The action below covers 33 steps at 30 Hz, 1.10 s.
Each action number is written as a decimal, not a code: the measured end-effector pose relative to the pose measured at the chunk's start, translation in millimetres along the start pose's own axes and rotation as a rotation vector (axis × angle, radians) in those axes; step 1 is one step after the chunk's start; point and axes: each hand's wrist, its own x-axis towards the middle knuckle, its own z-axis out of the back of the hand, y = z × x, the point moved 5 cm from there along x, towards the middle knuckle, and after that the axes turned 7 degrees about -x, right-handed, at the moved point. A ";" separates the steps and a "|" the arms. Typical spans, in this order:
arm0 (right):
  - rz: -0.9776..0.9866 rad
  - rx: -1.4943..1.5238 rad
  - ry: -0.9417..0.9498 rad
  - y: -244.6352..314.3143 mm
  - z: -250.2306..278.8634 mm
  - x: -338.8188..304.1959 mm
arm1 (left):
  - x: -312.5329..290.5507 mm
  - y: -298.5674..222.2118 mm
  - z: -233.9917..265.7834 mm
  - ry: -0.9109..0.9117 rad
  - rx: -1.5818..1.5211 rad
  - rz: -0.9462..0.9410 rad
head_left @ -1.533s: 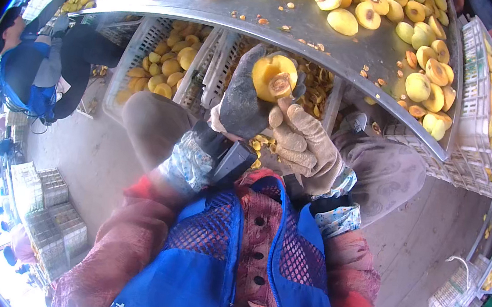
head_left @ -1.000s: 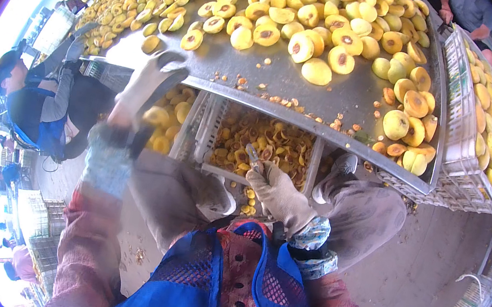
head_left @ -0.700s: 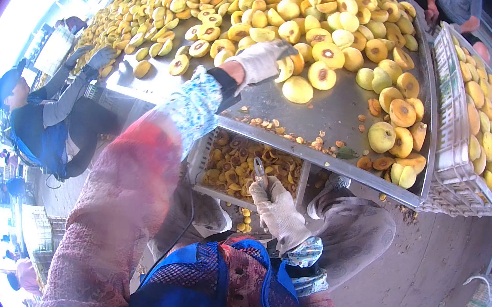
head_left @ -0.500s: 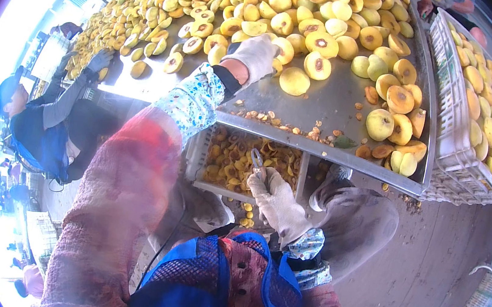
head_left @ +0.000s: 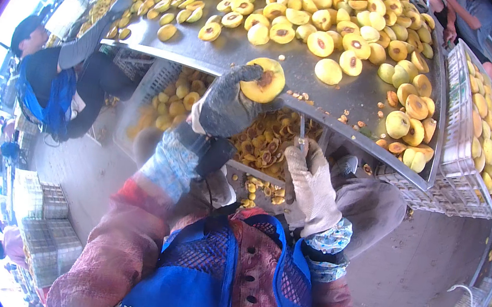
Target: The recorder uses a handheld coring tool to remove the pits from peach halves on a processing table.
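My left hand point(head_left: 227, 103), in a dark-stained glove, grips a yellow peach half point(head_left: 271, 84) at the table's near edge. The peach's cut face shows, with a brown hollow or pit in its middle. Lower and to the right, my right hand point(head_left: 312, 186) in a pale knit glove is closed round a slim metal pitting tool point(head_left: 303, 130), its tip pointing up. The steel table point(head_left: 228, 48) carries a heap of peach halves point(head_left: 324, 19). Below its edge, between my knees, lies a crate of peach scraps point(head_left: 266, 137), partly hidden by my left hand.
A white crate point(head_left: 455, 111) full of peach halves stands at the table's right end. Another crate of yellow fruit point(head_left: 173, 98) sits under the table, left of my hand. A co-worker point(head_left: 53, 74) works at the left; stacked crates point(head_left: 48, 240) stand behind. Fallen bits lie near my feet.
My left hand has drawn back from the heap on the table toward me and now holds a peach half. My right hand, with the tool, has shifted slightly right and up.
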 end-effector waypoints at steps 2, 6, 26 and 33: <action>-0.033 -0.055 0.036 6.8 -6.5 3.2 | -24.8 -25.6 -26.2 0.032 0.424 -0.275; 0.015 0.153 0.037 4.6 -25.1 12.5 | -50.5 -23.2 -38.1 0.053 0.449 -0.125; 0.079 -0.653 0.141 -9.7 -47.3 34.3 | -65.2 -13.9 -29.3 -0.102 0.222 -0.309; 0.080 -0.804 0.269 10.4 -47.5 27.4 | -64.2 -0.1 -9.7 0.024 0.204 -0.203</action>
